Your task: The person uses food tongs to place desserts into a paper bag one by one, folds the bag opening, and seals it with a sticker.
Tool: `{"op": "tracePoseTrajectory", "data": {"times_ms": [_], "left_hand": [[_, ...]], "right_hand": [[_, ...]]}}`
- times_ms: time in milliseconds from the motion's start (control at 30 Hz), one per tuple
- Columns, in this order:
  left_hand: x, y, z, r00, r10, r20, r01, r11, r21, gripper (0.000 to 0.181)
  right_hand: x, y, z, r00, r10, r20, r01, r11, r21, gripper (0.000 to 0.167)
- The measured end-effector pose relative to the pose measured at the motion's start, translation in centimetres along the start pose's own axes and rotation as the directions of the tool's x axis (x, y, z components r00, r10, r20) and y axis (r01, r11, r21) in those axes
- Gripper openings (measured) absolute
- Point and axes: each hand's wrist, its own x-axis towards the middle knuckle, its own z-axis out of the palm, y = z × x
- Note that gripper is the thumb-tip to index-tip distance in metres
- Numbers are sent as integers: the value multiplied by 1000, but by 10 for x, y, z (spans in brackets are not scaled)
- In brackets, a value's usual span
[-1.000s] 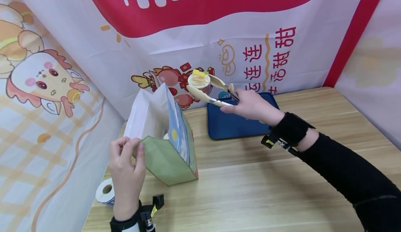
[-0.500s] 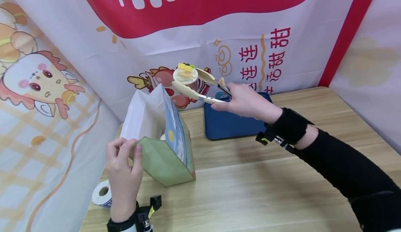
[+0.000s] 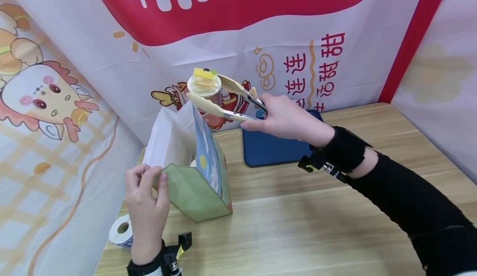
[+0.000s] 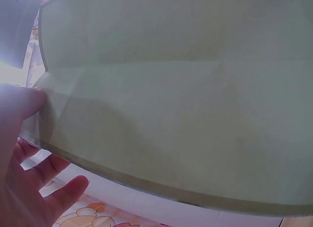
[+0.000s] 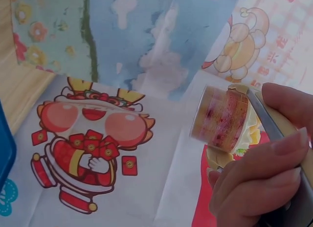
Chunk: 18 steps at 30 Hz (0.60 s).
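A green paper bag [image 3: 191, 191] with a white inside and a blue sky print stands upright on the table, its top spread apart. My left hand [image 3: 147, 209] pinches the bag's near left edge between thumb and fingers; in the left wrist view the thumb [image 4: 29, 100] lies on the green side panel. My right hand [image 3: 285, 116] grips a pair of tongs [image 3: 238, 115] with cream tips. Between those tips is a clear cup of layered cake [image 5: 220, 119], topped with cream and yellow fruit, held up above and behind the bag's opening. Something pale shows inside the bag, mostly hidden.
A dark blue tray [image 3: 272, 149] lies at the back of the wooden table [image 3: 298, 218], partly under my right forearm. A roll of white labels [image 3: 121, 231] sits left of my left wrist. Printed cloth walls [image 3: 238, 48] close off the back and sides.
The right hand has moved left with the tongs and the cake cup, from over the tray's left side toward the bag. My left hand keeps its pinch on the bag.
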Motion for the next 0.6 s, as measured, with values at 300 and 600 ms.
{"op": "tracePoseTrajectory", "data": {"times_ms": [300,600], "left_hand": [[0,-2,2,1000,8,-12,-8,1000,-4,9],[-1,-2,2,1000,0,-6,0,1000,-1,8]], "right_hand": [[-3,-20,2,997,-56,57,55,998,18,65],[-5,-40,13,984,-130,120,131,991,3,57]]}}
